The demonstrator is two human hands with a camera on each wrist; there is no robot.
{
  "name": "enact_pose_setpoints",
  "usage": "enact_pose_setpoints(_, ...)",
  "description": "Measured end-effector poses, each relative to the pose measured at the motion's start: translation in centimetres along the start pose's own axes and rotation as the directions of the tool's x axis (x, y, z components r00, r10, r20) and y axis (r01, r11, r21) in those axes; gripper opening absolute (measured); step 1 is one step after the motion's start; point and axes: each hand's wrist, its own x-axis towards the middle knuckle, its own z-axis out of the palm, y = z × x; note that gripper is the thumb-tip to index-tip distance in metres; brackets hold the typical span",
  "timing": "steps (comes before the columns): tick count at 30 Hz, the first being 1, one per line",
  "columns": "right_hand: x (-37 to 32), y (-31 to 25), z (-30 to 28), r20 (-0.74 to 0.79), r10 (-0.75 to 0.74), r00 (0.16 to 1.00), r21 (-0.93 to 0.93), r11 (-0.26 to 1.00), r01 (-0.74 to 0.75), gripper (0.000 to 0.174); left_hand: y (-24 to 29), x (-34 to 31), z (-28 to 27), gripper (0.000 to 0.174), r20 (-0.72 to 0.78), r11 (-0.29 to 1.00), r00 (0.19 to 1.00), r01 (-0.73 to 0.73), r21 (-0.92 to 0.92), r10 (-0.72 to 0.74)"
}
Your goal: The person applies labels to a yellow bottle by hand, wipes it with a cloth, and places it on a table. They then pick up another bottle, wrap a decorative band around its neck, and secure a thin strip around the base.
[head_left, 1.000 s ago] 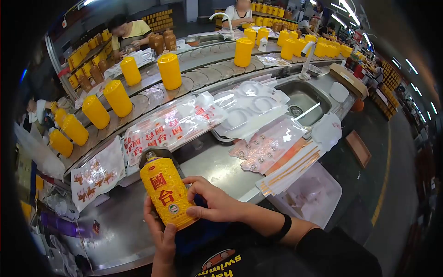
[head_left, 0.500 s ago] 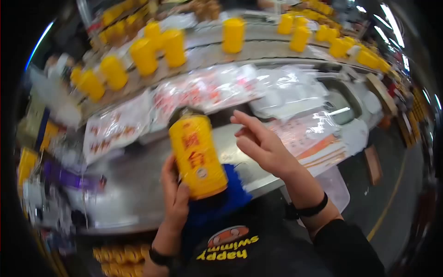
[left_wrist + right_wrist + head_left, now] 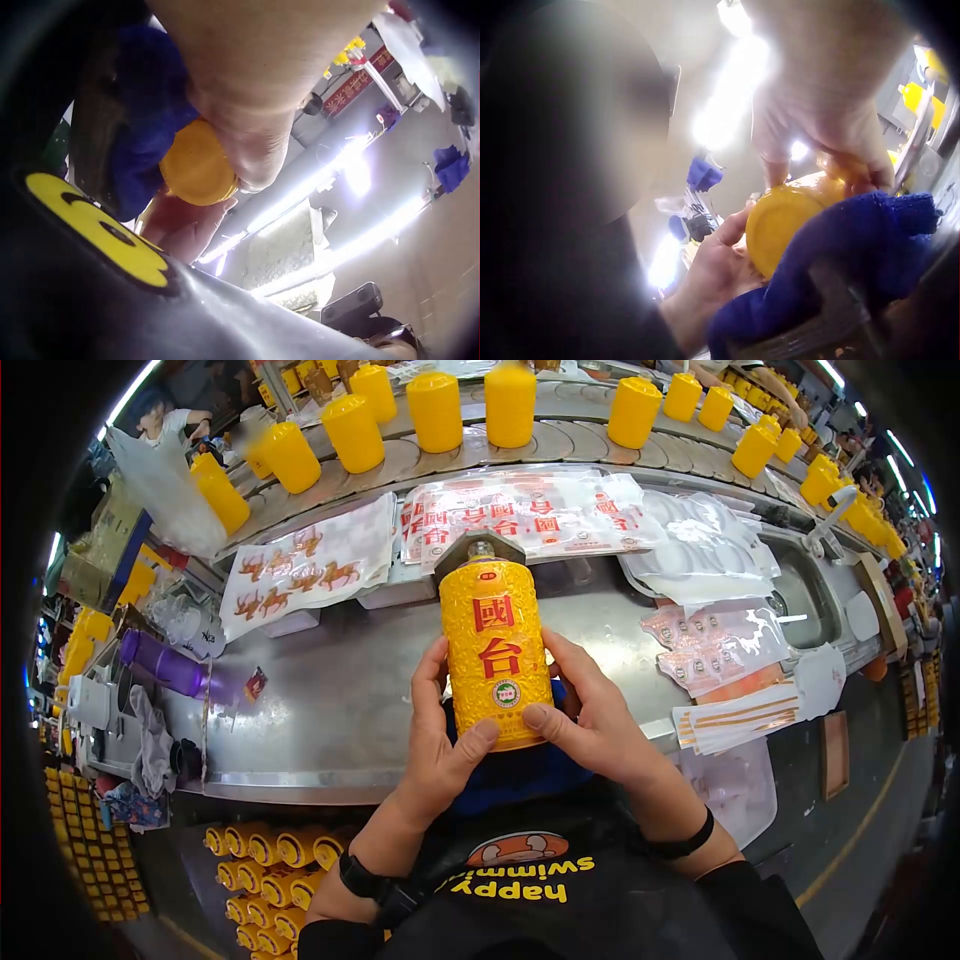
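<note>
the yellow bottle (image 3: 495, 635) sits over the bench (image 3: 330, 700)'s six o'clock edge, neck toward twelve, lettering facing up, probably for a full view. left hand (image 3: 437, 757) at eight and right hand (image 3: 608, 736) at four clamp its lower sides, each grip bottle-wide, likely for steadiness.

1 gripped yellow bottle (image 3: 512, 700) and 2 hands (image 3: 435, 755) can be counted; 2 large red characters (image 3: 493, 614) are shown; at least 10 other yellow bottles (image 3: 435, 412) can be made out; 2 black wristbands (image 3: 687, 840) are worn; 1 sink (image 3: 808, 595), 1 faucet (image 3: 828, 525), 1 purple container (image 3: 160, 663) and 1 brown tray (image 3: 836, 760) are seen.
</note>
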Motion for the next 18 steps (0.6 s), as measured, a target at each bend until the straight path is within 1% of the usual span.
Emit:
enact_pose_setpoints(2, -0.09, 0.2, -0.15, 0.001, 0.001, 1.0, 0.022, 1.0, -0.001, 0.075, 0.26, -0.02, 0.19, 0.086, 0.002, 1.0, 1.0, 0.011, -0.009, -0.011)
enact_pose_setpoints(5, -0.12, 0.71, -0.14, 0.008, 0.0, 1.0, 0.075, 0.997, -0.001, 0.075, -0.09, 0.07, -0.07, 0.087, 0.006, 0.994, 1.0, 0.003, -0.11, -0.002)
enact_pose_setpoints(8, -0.01, 0.95, -0.13, 0.012, -0.023, 1.0, 0.078, 0.997, 0.022, 0.075, -0.14, 0.01, -0.18, 0.086, 0.02, 1.0, 1.0, 0.0, -0.03, 0.0)
enact_pose_setpoints(11, 0.04, 0.84, -0.15, 0.02, -0.022, 1.0, 0.087, 0.996, 0.02, 0.074, -0.16, -0.04, -0.38, 0.085, 0.043, 1.0, 0.999, 0.005, -0.026, -0.004)
enact_pose_setpoints(14, -0.02, 0.87, -0.27, 0.02, -0.017, 1.0, 0.104, 0.995, 0.015, 0.073, -0.37, -0.06, -0.58, 0.084, 0.053, 0.996, 0.999, -0.003, -0.084, 0.008)
enact_pose_setpoints(18, 0.05, 0.93, -0.23, 0.021, -0.019, 1.0, 0.131, 0.991, 0.016, 0.073, -0.13, -0.03, -0.64, 0.083, 0.051, 0.997, 0.999, 0.014, -0.08, -0.01)
